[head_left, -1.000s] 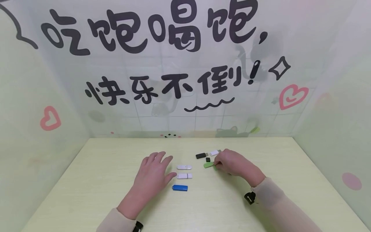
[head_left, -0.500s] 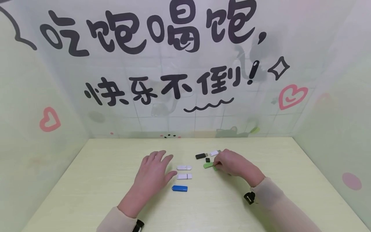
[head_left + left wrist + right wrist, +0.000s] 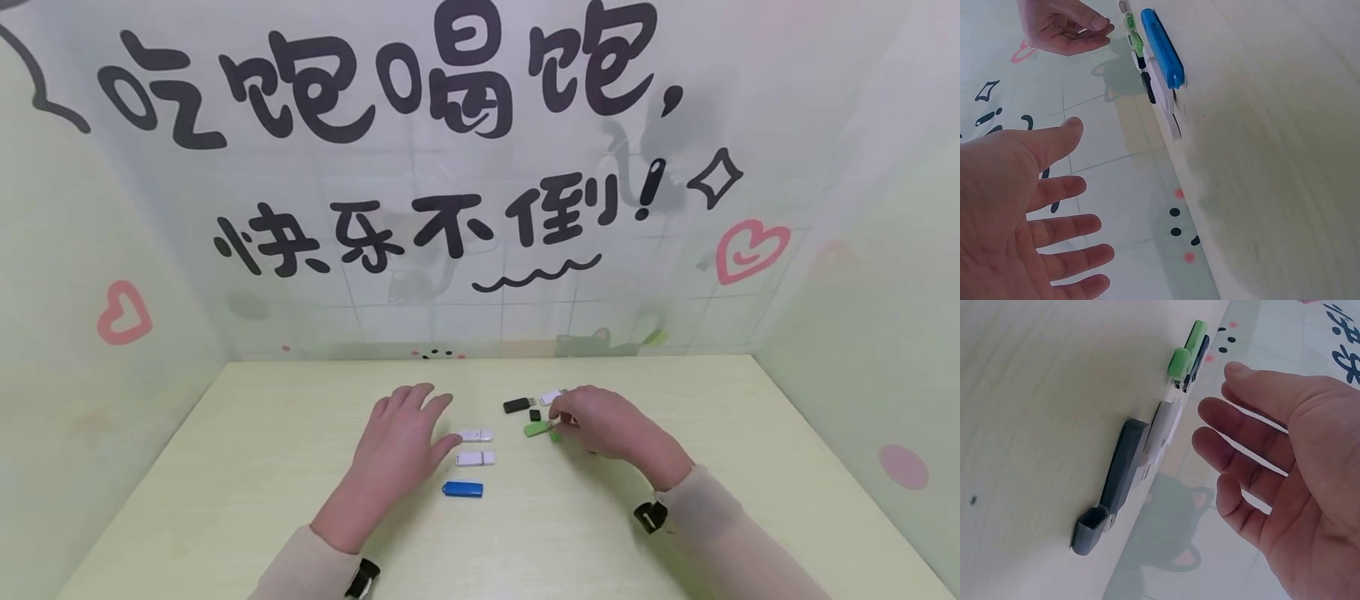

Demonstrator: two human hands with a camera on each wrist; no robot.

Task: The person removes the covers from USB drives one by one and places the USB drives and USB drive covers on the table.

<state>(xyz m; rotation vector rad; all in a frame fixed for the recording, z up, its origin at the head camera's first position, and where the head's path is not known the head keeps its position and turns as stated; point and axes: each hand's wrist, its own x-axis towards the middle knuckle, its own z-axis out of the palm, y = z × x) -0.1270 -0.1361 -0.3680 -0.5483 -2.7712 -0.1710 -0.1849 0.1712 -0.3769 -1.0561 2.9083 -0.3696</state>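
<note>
My left hand hovers with its fingers spread, the thumb overlapping one end of a white USB stick in the head view. Just in front of that stick lie a second white USB stick and a blue USB stick. On the right, my right hand is loosely bent beside an uncapped green USB stick and its green cap. From the right wrist, its fingers show apart, holding nothing. A dark USB stick with its cap shows there too, hidden behind the hand from the head.
Beyond the green stick lie a black USB stick, its small black cap and another white USB stick, connectors bare. The pale wooden table ends at a printed back wall, with side walls left and right.
My right fingers have lifted off the green USB stick, so its metal connector now shows. My left hand has shifted slightly right and away from me, its thumb now over the white stick's end.
</note>
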